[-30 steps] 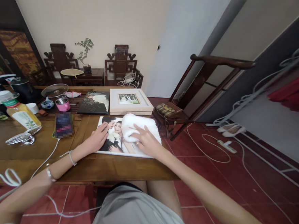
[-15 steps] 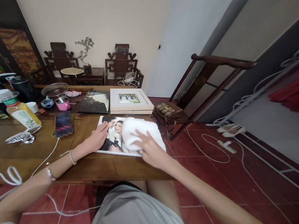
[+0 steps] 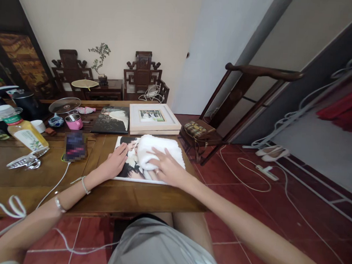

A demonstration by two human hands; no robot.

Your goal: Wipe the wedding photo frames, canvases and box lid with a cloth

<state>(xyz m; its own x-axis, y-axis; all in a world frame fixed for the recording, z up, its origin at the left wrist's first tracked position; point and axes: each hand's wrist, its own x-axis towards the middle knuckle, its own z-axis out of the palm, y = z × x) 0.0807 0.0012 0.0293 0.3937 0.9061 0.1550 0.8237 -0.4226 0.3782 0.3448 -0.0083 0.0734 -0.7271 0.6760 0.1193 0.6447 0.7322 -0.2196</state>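
A photo panel with a printed picture of a couple lies flat near the table's front edge. My left hand rests on its left side, fingers stretched out, with nothing in its grasp. Over the panel's right part is a folded white towel, which hides much of the picture. My right hand presses on the towel and grips it, the thumb tucked by its near fold and the fingers over the top.
Behind the panel lie a stack of white picture frames and a dark photo panel. To the left are a phone, a pink cup, a clear hair claw and a yellow bottle. A wooden chair stands right.
My right hand has slid the white towel left and slightly away from me, covering more of the couple's picture. My left hand has stayed where it was.
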